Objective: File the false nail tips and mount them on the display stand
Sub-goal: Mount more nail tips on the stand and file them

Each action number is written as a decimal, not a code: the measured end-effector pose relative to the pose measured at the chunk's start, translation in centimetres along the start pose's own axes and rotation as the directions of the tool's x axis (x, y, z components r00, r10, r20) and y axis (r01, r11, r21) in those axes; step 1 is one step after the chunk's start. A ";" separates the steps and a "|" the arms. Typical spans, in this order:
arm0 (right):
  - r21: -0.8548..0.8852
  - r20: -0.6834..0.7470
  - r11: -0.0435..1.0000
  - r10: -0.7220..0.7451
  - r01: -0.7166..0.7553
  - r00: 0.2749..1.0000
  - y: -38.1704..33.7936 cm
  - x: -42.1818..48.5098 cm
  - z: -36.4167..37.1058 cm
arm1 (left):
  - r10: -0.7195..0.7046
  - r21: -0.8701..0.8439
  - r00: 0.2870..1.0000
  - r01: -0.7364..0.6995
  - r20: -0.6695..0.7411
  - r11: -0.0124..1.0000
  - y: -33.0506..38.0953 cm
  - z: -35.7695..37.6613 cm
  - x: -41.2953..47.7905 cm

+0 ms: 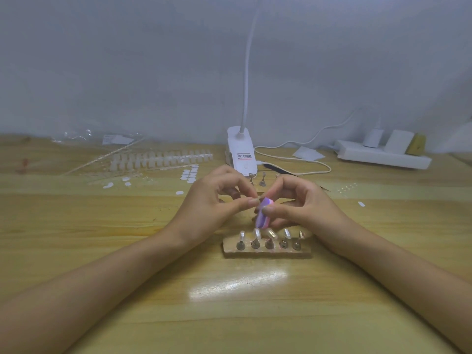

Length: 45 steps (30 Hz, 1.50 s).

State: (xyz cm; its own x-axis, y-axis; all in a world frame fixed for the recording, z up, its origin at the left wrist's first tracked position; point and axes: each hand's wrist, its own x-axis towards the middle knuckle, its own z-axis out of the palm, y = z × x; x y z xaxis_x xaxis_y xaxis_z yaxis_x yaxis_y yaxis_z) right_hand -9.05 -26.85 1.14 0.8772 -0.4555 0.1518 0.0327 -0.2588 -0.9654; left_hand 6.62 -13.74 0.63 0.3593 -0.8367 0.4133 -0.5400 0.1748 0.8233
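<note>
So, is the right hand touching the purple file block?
Touching. The head view shows the right hand pinching the purple file block, with the thumb laid across its front, just above the stand.

Your nail file point(263, 212) is purple with pink and white stripes (the counter point(102, 226) pale wood-grain, the lamp point(240, 149) white).

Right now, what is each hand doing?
Left hand: pinched shut beside the nail file; what it holds cannot be told.
Right hand: grips the nail file.
</note>
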 end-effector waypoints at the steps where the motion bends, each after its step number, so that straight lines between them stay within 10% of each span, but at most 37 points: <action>1: 0.014 -0.019 1.000 -0.002 0.002 1.000 0.0 0.0 0.0 | -0.003 0.000 1.000 0.003 0.006 1.000 0.0 0.0 0.0; 45: 0.070 -0.121 0.998 0.008 0.000 0.993 0.0 0.1 0.0 | 0.010 0.006 1.000 -0.010 0.015 1.000 0.2 0.0 -0.1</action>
State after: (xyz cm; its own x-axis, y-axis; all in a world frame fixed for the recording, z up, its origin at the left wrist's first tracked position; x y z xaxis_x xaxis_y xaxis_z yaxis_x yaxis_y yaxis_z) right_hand -8.95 -26.92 1.19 0.8129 -0.5576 0.1684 0.0666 -0.1983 -0.9779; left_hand 6.43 -13.63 0.77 0.3426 -0.8424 0.4159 -0.5485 0.1801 0.8165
